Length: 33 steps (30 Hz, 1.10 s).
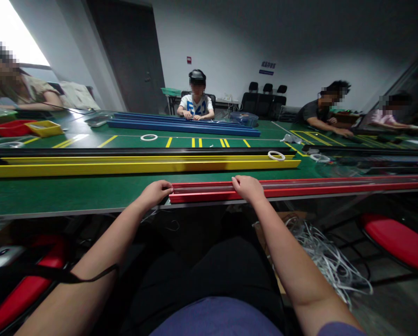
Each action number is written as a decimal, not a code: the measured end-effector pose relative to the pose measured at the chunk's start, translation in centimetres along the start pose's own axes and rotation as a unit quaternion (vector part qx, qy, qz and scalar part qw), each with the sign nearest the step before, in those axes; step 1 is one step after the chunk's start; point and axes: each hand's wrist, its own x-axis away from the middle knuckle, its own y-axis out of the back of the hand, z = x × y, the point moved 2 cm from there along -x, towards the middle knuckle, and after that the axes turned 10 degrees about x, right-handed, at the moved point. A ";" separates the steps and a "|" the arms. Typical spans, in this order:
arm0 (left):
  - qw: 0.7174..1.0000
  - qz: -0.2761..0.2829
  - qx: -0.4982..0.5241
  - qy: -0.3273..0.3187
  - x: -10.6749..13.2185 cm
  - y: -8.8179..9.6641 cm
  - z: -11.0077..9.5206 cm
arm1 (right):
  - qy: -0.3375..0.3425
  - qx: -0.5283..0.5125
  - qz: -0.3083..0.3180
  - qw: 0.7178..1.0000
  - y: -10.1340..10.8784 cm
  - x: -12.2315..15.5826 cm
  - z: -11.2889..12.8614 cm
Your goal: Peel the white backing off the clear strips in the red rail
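I am recording the left hand (155,193) bearing on the near end of a red aluminium channel (335,186) and the right hand (247,189) curling over its rim, apparently steadying it along the green table (55,198) edge, though I cannot tell whether either grip is fully closed.

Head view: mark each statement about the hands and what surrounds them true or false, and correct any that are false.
1. The left hand is at the left end of the red metal channel. True.
2. The right hand holds a white ring. False: it rests on the red channel's upper edge, and a white ring lies on the yellow channel.
3. A bundle of white cords lies below the table, right of the person's legs. True.
4. The blue channels are closest to the person. False: the blue channels lie at the table's far side, beyond the yellow channel.
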 end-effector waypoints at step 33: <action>0.999 -0.023 -0.016 -0.017 0.6 0.1 -0.5 | 0.010 0.000 -0.012 1.000 0.0 0.1 -0.1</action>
